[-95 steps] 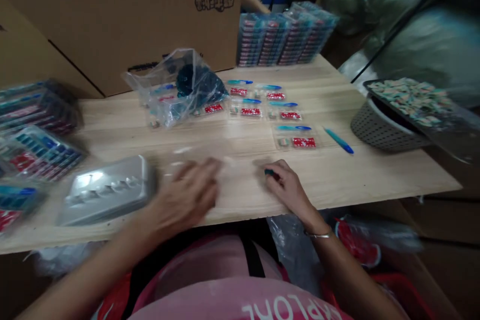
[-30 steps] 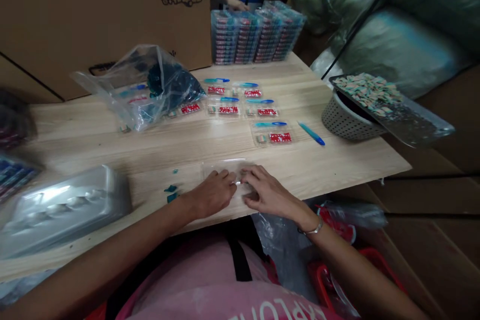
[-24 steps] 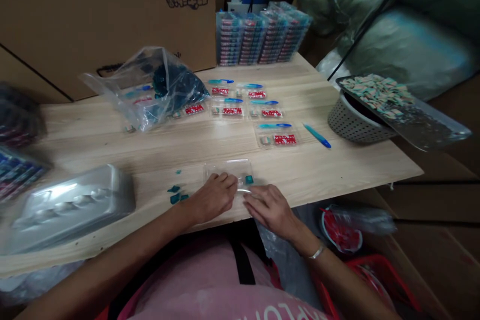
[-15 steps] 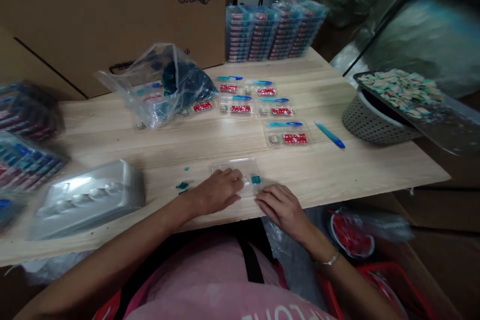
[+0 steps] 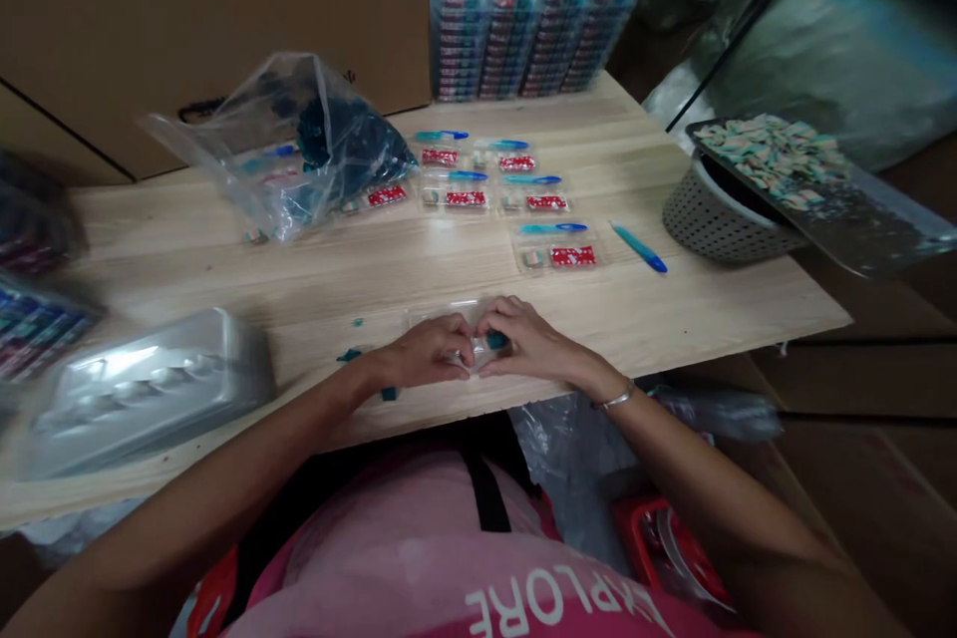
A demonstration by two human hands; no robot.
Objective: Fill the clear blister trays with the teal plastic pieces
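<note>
A clear plastic blister tray (image 5: 449, 313) lies near the table's front edge. My left hand (image 5: 425, 355) rests on its left part with fingers curled and pressed down on it. My right hand (image 5: 523, 339) meets it from the right, fingers pinched on a small teal piece (image 5: 496, 341) at the tray. A few loose teal pieces (image 5: 348, 355) lie just left of my left wrist.
Several filled clear packs (image 5: 551, 255) with red labels and blue sticks lie mid-table, with a loose blue stick (image 5: 639, 248). A plastic bag (image 5: 299, 155), a silver tray stack (image 5: 142, 391), stacked packs (image 5: 523, 20), cardboard boxes (image 5: 209, 10) and a basket (image 5: 718, 219) under a tray of pieces (image 5: 785, 155) surround them.
My right hand has moved up from the table edge onto the tray, closing over the teal piece. My left hand has stayed on the tray.
</note>
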